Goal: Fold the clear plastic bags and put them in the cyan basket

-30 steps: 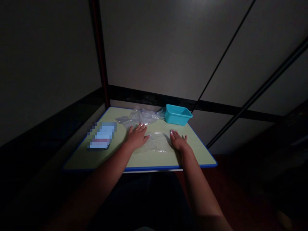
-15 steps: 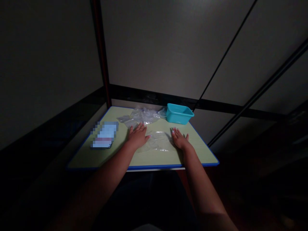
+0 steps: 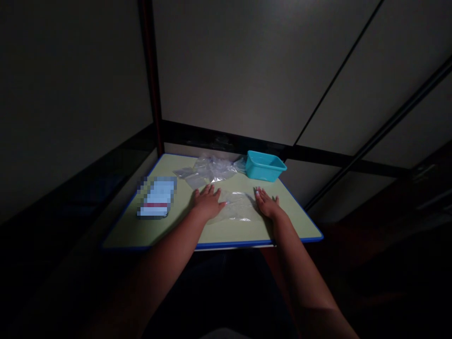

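A clear plastic bag [image 3: 238, 207] lies flat on the pale green table [image 3: 233, 233] in front of me. My left hand [image 3: 207, 203] rests palm down at the bag's left side, its fingers spread. At the right side of the same bag, my right hand [image 3: 267, 203] lies flat with the thumb apart from the fingers. Neither hand grips anything. Just beyond my left fingertips is a crumpled heap of clear plastic bags [image 3: 215, 169].
A turquoise plastic basket [image 3: 263, 168] stands at the table's back right, touching or close to the heaped bags. On the left lies a phone-like device [image 3: 157, 195], blurred by pixelation. Panelled walls [image 3: 226, 70] rise behind the table.
The view has shifted slightly. My left hand has slid a little toward me and to the right along the bag; my right hand stays nearly in place.
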`<action>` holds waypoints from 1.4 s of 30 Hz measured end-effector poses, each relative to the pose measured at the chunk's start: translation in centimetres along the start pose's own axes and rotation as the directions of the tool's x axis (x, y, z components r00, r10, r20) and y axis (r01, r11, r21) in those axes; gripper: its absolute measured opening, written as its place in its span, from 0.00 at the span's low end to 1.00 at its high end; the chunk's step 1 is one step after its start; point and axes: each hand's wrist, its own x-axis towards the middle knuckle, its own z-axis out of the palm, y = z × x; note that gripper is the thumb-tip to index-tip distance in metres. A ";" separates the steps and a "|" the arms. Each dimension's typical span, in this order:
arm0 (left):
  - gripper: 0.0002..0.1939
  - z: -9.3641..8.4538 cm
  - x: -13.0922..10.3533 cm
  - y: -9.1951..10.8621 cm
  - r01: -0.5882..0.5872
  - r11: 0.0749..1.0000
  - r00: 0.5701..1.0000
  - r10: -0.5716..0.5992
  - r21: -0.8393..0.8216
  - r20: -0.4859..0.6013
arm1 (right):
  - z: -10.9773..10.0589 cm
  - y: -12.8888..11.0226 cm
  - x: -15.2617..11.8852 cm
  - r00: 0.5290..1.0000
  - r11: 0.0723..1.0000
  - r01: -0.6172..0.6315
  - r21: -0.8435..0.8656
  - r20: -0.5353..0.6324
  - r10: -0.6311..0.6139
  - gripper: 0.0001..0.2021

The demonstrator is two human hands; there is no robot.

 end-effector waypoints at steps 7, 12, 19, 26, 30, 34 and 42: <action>0.32 -0.6 -0.6 0.4 -0.065 0.998 0.990 0.063 -0.009 -0.123 | 0.1 0.3 0.0 0.996 0.996 0.002 0.087 -0.089 0.005 0.27; 0.30 -0.5 -0.9 0.5 -0.201 0.979 0.957 0.189 -0.032 -0.219 | 0.5 1.3 1.1 0.928 0.972 0.173 0.158 -0.357 -0.107 0.24; 0.29 -0.3 -1.1 0.6 -0.325 0.941 0.936 0.306 -0.093 -0.172 | 0.1 2.8 2.5 0.913 0.991 0.097 0.094 -0.405 -0.051 0.17; 0.31 -0.2 -1.1 0.6 -0.333 0.940 0.934 0.319 -0.074 -0.161 | -1.6 3.3 3.9 0.970 0.995 0.051 0.082 -0.240 -0.030 0.11; 0.32 -0.2 -1.1 0.6 -0.311 0.948 0.941 0.298 -0.066 -0.159 | -1.8 3.4 4.5 0.982 0.990 0.090 0.106 -0.176 -0.070 0.09; 0.32 0.0 -1.0 0.6 -0.305 0.950 0.945 0.293 -0.067 -0.148 | -1.4 3.7 4.6 0.983 0.983 0.120 0.140 -0.157 -0.097 0.09; 0.30 0.0 -0.9 0.5 -0.275 0.959 0.952 0.261 -0.069 -0.159 | -1.0 4.2 4.3 0.978 0.960 0.176 0.216 -0.151 -0.145 0.11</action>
